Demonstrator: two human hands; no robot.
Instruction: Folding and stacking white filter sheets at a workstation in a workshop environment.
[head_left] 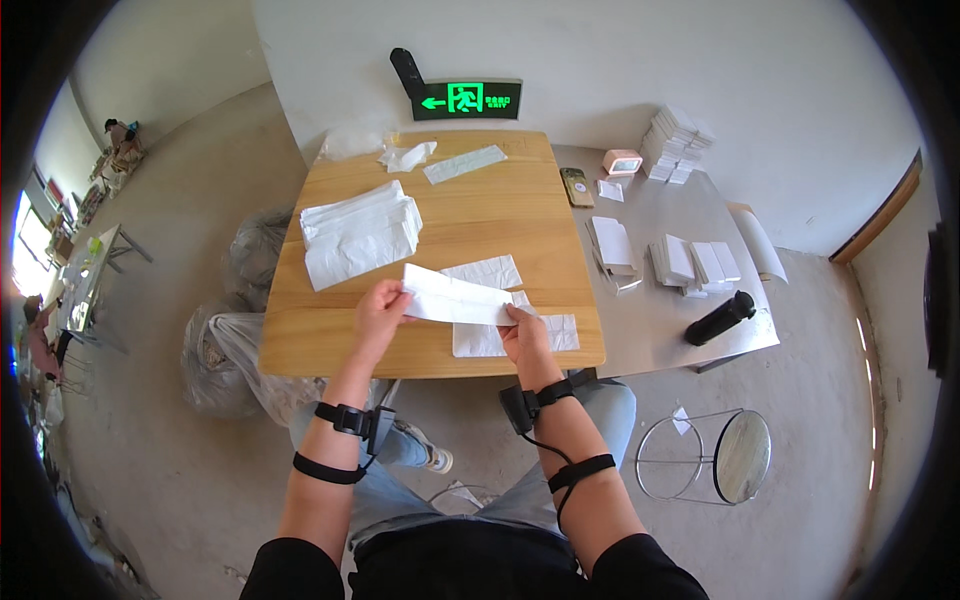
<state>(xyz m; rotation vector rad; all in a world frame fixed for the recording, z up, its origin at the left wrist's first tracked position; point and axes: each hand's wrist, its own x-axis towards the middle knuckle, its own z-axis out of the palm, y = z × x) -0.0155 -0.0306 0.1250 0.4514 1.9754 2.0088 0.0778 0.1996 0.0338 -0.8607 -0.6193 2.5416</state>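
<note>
My left hand [379, 312] pinches the left end of a folded white sheet [457, 297], thin and crinkled like paper or soft plastic. At its right end, my right hand [526, 334] grips it with the thumb on top. The strip is held stretched over the wooden table [480, 215], near its front edge. Beneath it lie more flat white sheets [478, 342], partly covered by the strip and my right hand. Left of my hands rests a thick pile of folded white sheets [360, 235].
A white strip [465, 164] and crumpled plastic [352, 143] lie at the table's back. The metal table [650, 330] at right bears a phone [577, 188], white packets [695, 263] and a black bottle [720, 318]. Plastic bags [215, 365] stand left; a stool [742, 457] is at right.
</note>
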